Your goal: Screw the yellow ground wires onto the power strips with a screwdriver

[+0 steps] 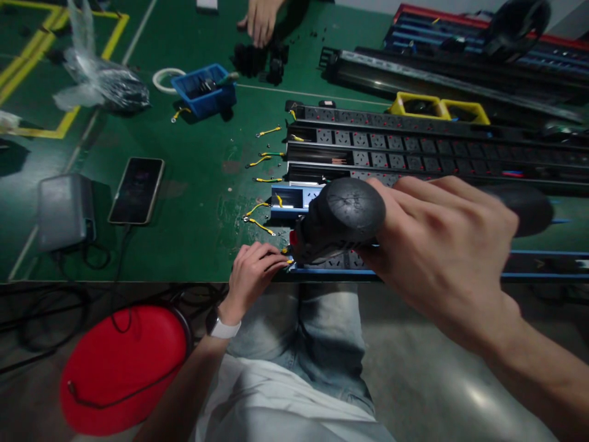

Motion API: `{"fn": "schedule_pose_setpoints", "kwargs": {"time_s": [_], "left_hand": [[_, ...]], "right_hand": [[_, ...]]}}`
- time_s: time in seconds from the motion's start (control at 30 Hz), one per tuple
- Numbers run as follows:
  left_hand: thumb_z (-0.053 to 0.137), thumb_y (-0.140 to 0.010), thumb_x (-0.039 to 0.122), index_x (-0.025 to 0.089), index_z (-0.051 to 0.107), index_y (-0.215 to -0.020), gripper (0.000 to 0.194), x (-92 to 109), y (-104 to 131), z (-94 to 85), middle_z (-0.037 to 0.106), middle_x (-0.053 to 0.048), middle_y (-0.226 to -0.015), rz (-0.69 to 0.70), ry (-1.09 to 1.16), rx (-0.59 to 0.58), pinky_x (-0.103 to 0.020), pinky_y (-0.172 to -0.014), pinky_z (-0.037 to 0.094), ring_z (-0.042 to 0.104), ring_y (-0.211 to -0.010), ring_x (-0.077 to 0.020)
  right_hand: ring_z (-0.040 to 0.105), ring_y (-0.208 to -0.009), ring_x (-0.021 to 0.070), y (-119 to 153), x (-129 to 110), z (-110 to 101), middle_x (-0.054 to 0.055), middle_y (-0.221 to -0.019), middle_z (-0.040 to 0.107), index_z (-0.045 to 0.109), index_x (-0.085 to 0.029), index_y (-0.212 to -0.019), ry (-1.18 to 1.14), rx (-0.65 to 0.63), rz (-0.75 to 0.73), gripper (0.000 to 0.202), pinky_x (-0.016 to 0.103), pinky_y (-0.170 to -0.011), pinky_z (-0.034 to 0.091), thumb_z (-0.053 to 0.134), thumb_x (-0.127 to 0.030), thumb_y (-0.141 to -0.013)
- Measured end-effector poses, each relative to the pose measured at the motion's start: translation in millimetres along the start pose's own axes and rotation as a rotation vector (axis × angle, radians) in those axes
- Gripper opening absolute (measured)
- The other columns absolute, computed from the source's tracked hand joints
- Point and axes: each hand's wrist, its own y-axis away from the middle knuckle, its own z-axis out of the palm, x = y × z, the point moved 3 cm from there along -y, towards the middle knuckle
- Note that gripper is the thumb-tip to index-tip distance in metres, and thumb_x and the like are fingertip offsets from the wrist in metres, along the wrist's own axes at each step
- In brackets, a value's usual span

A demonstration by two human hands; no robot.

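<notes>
Black tool (tip unclear) partly hides 2 blue strips.

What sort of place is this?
Probably an electrical assembly workshop: socket strips lie in rows on a green workbench, yellow wires lie nearby, and the right hand grips what looks like a power driver.

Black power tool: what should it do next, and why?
Perhaps press the black power tool down at the yellow wire: the right grip holds it over the blue-edged strip, and the left grip is at that wire. The tip is hidden.
</notes>
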Motion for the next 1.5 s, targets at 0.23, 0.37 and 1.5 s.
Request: {"fn": "schedule_pose_setpoints", "kwargs": {"time_s": [0.23,0.37,1.5], "left_hand": [[0.059,-0.096,0.041,0.023,0.077,-0.091,0.026,-1.0,0.7,0.5,0.067,-0.004,-0.084,0.005,0.000,-0.006,-0.033,-0.072,0.033,0.057,-0.085,-0.0167],[0.059,-0.096,0.040,0.022,0.077,-0.090,0.026,0.2,-0.2,-0.7,0.067,-0.005,-0.084,0.003,0.004,-0.011,-0.032,-0.072,0.033,0.056,-0.084,-0.0169],[0.060,-0.095,0.040,0.023,0.077,-0.090,0.025,0.3,-2.6,-0.2,0.069,-0.003,-0.087,-0.020,0.009,-0.009,-0.033,-0.073,0.034,0.058,-0.085,-0.0153]], "right_hand": [[0.049,-0.066,0.0203,0.3,-0.2,-0.2,0.001,-0.069,0.057,0.058,-0.020,-0.095,-0.023,-0.023,0.019,0.012,0.033,-0.065,0.030,0.047,-0.024,-0.092],[0.049,-0.066,0.0206,0.2,-0.7,-0.7,0.000,-0.069,0.056,0.058,-0.020,-0.095,-0.008,-0.022,0.019,0.011,0.033,-0.065,0.030,0.050,-0.026,-0.092],[0.047,-0.064,0.0226,1.3,0.6,0.5,0.000,-0.064,0.051,0.055,-0.023,-0.087,0.022,0.004,0.007,0.006,0.033,-0.063,0.030,0.050,-0.024,-0.091]]}}
